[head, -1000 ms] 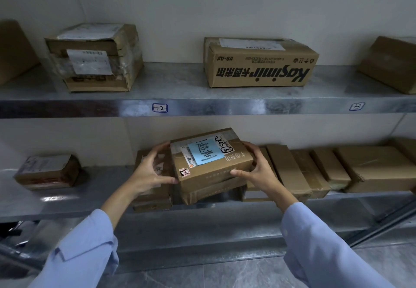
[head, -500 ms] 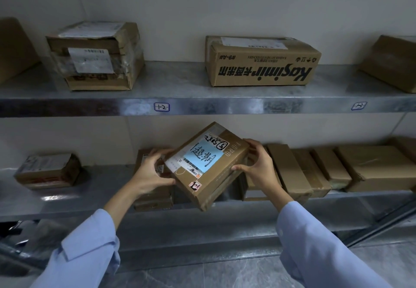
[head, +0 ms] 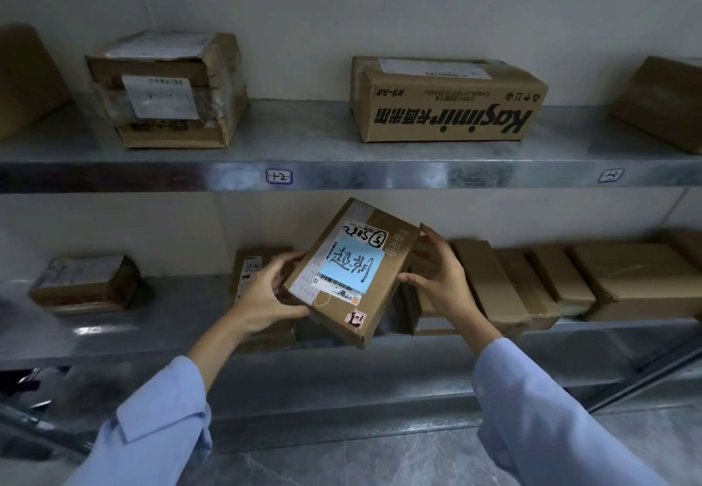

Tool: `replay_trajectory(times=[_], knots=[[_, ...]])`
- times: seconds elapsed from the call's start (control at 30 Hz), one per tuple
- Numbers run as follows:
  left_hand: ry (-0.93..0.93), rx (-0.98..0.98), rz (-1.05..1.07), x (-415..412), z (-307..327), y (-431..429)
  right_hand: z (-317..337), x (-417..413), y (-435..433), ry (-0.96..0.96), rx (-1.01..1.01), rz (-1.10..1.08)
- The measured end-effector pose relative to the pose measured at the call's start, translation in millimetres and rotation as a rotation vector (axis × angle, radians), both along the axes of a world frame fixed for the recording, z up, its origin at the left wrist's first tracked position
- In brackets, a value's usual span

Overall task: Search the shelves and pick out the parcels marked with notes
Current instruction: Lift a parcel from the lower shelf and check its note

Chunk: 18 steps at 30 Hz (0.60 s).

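Fingers (head: 290, 259) of the left hand (head: 266, 301) curl round the left edge of the parcel (head: 395, 257), and the right hand (head: 442, 280) grips the opposite side, thumb against the edge and fingertips at the upper corner. Held tilted in front of the lower shelf (head: 171, 314), the parcel shows a blue note (head: 353, 269) with handwriting stuck over its label. Brown boxes (head: 490, 284) lie in a row on that shelf just to the right, and a Kasimir carton (head: 448, 113) sits on the upper shelf (head: 380, 177).
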<state>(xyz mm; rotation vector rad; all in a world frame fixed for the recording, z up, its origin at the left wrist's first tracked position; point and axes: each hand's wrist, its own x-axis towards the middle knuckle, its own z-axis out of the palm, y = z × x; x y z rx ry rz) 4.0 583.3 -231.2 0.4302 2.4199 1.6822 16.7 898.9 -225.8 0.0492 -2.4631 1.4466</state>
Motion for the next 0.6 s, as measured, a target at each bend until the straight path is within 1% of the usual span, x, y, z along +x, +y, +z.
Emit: replay_trajectory(times=[0.1,0.5,0.6], knots=[[0.002,0.024,0.002,3,0,2,1,-1,2,-0.026,-0.057,0.015],[0.048,0.045,0.047,12,-3,5,15,1,-10,-0.143,-0.078,0.22],[0.073,0.034,0.069,12,-5,5,14,5,-15,-0.166,-0.105,0.229]])
